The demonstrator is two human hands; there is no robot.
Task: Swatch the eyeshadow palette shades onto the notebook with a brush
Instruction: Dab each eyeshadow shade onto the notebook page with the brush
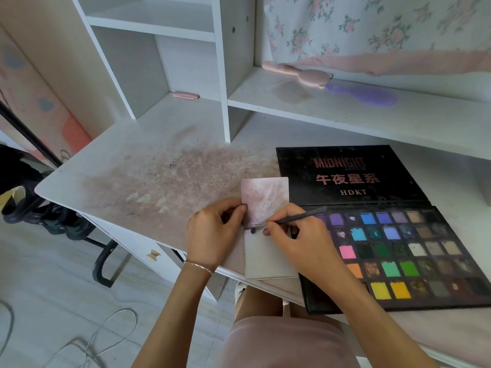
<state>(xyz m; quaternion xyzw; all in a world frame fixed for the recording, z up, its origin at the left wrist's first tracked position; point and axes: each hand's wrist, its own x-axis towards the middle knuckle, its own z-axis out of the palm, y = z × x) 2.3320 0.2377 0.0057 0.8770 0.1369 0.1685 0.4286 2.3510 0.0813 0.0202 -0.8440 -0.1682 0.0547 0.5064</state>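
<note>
Brush [289, 219] is held in the right hand [300, 243], its handle pinched between thumb and forefinger like a pen, and the dark bristle tip is laid on the top left corner of the lower notebook [268, 257] page, just under the fold. A smudge of purple is seen there already, and the rest of that page is bare. The upper page, mottled pink, is pinned flat by the left hand [212, 232], whose fingers [240, 208] are pressed together on its left edge. The notebook is set at the front of the table [119, 166], just beside the open eyeshadow palette [414, 258], which is touched by the right wrist. For a clean swatch, the bristles are best kept flat and drawn in one short, even stroke, with light pressure so that powder is not scattered. The page should be kept anchored so that nothing slides. The next patch would be better placed apart from this one, so that shades are not muddied. Loose pigment is spread across the table, so smearing under the palm is a risk to be watched.
</note>
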